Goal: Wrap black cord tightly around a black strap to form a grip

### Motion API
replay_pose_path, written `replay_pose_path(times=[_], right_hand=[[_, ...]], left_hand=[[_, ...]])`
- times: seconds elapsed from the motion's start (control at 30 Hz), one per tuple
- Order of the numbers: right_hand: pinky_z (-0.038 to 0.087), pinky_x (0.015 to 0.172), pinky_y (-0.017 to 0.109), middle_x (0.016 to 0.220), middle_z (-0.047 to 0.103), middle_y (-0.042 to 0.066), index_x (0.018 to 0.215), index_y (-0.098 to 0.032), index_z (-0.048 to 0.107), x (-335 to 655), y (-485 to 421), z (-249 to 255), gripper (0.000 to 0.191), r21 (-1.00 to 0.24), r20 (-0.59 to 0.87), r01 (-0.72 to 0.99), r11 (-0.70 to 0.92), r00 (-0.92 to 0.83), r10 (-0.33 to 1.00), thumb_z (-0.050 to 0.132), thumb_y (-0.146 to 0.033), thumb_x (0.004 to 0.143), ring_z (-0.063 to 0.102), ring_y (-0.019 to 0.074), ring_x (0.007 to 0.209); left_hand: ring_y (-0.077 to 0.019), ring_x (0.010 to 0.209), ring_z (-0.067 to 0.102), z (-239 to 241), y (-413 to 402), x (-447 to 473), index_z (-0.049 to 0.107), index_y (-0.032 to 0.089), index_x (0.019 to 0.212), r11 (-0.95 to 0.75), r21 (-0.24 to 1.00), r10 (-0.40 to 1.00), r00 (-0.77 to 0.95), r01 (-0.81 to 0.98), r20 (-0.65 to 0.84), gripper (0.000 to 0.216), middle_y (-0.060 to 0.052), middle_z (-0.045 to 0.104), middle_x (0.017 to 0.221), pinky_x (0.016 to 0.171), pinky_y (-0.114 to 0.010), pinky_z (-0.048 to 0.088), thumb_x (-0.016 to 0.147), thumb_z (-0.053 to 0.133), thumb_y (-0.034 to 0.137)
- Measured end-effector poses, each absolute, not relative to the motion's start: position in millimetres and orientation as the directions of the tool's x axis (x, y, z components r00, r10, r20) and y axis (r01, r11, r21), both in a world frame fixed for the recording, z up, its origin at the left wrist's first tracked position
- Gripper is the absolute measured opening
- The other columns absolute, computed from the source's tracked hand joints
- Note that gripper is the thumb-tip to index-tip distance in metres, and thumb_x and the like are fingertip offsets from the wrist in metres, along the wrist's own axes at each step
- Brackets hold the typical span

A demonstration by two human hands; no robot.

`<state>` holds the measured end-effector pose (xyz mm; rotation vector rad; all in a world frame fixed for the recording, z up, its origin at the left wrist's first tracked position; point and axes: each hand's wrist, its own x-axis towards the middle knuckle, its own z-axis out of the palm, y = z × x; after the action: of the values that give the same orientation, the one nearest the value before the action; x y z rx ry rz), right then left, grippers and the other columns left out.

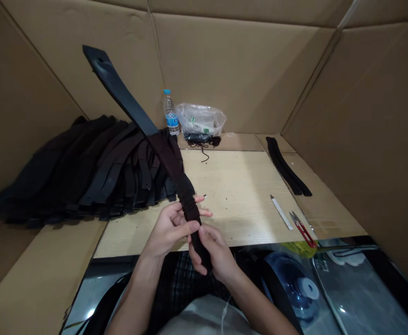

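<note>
A long black strap (127,103) slants from the upper left down to my hands, above the near edge of the table. Its far end is flat, smooth and bare, with a small hole near the tip. Lower down, a dark fabric sleeve (171,163) covers it and is bunched into folds just above my thumbs. My left hand (169,229) grips the sleeved part, thumb in front and fingers behind, some fingertips sticking out to the right. Just below, my right hand (218,253) pinches the covered near end between thumb and fingers.
Many similar black straps (99,172) lie heaped at left. A water bottle (171,114) and plastic bag (202,121) stand at the back, dark cord (204,151) before them. Two black strips (284,165), a white pen-like tool (281,213) and red thread snips (303,230) lie right. Cardboard walls (242,70) enclose the table.
</note>
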<state>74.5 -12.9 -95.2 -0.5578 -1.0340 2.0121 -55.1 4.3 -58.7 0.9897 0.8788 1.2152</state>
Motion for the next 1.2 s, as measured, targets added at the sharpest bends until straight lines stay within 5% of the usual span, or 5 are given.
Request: replay_pose_path(times=[0.23, 0.63, 0.87, 1.03, 1.2], right_hand=[[0.021, 0.028, 0.014, 0.045, 0.047, -0.007, 0.082, -0.014, 0.054, 76, -15, -99, 0.049, -0.757, -0.07, -0.462, -0.461, -0.645, 0.761, 0.057, -0.063, 0.084, 0.033, 0.0028, 0.028], [0.02, 0.028, 0.015, 0.044, 0.044, -0.009, 0.081, -0.015, 0.054, 80, -20, -99, 0.05, -0.775, -0.125, -0.399, -0.491, -0.664, 0.737, 0.059, -0.064, 0.082, 0.03, 0.0021, 0.028], [0.02, 0.028, 0.015, 0.044, 0.047, -0.008, 0.079, -0.014, 0.054, 86, -16, -98, 0.05, -0.841, -0.12, -0.348, -0.414, -0.626, 0.77, 0.056, -0.065, 0.083, 0.033, 0.0029, 0.027], [0.022, 0.03, 0.016, 0.045, 0.045, -0.008, 0.081, -0.015, 0.052, 88, -15, -96, 0.053, -0.898, -0.105, -0.275, -0.342, -0.623, 0.775, 0.051, -0.068, 0.084, 0.033, 0.0034, 0.029], [0.022, 0.034, 0.017, 0.047, 0.042, -0.008, 0.078, -0.017, 0.049, 90, -18, -89, 0.051, -0.978, -0.091, -0.101, -0.181, -0.575, 0.813, 0.042, -0.066, 0.089, 0.032, 0.0044, 0.033]], left_hand=[[-0.0088, 0.044, 0.053, -57, 7, -56, 0.05, 0.015, 0.135, 0.04, 0.886, 0.995, 0.104, -0.463, 0.009, 0.087, -0.002, 0.068, 0.07, 0.04, -0.018, 0.044, 0.058, 0.087, 0.032], [-0.0075, 0.05, 0.051, -47, 23, -71, 0.056, 0.014, 0.13, -0.119, 0.889, 0.993, -0.079, -0.443, 0.093, 0.08, -0.001, 0.066, 0.068, 0.045, -0.016, 0.042, 0.058, 0.087, 0.031], [-0.0159, 0.063, 0.065, -47, 22, -82, 0.055, 0.014, 0.13, -0.044, 0.952, 0.986, 0.141, -0.304, 0.091, 0.085, -0.007, 0.073, 0.079, 0.055, -0.022, 0.053, 0.052, 0.088, 0.02], [-0.0153, 0.061, 0.065, -50, 25, -85, 0.049, 0.012, 0.135, -0.046, 0.961, 0.985, 0.148, -0.274, 0.089, 0.088, -0.008, 0.073, 0.074, 0.054, -0.02, 0.053, 0.055, 0.087, 0.018], [-0.0033, 0.04, 0.044, -57, 26, -81, 0.058, 0.019, 0.126, -0.179, 0.872, 0.978, 0.018, -0.456, 0.21, 0.075, -0.003, 0.07, 0.072, 0.036, -0.012, 0.034, 0.058, 0.086, 0.031]])
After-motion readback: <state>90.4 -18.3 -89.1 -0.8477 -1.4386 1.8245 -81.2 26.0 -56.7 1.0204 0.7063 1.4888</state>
